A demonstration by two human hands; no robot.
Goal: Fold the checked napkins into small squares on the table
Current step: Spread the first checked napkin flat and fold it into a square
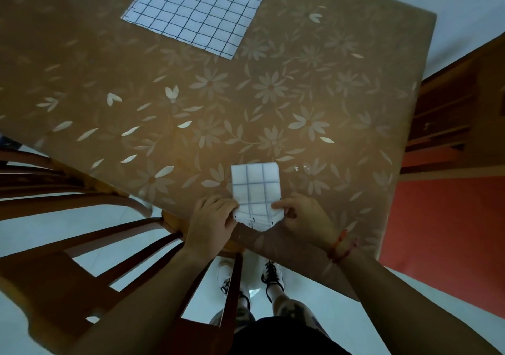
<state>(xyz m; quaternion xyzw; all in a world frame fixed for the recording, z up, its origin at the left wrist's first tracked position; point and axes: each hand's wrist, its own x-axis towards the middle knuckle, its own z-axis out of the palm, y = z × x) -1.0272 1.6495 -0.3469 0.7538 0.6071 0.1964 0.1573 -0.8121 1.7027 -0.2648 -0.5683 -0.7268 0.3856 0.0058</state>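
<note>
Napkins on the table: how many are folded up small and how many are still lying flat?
Folded checked napkin, pinched at its near end by the left hand and the right hand: 1
Flat checked napkin, spread open at the far side: 1
Total: 2 napkins

— Where is the folded napkin (pixel 256 188) lying?
— Sitting by the table's (pixel 328 95) near edge, a small white rectangle with dark checks, its near end curling.
— And the other napkin (pixel 199 10)?
— It is lying flat, larger, at the far edge.
</note>
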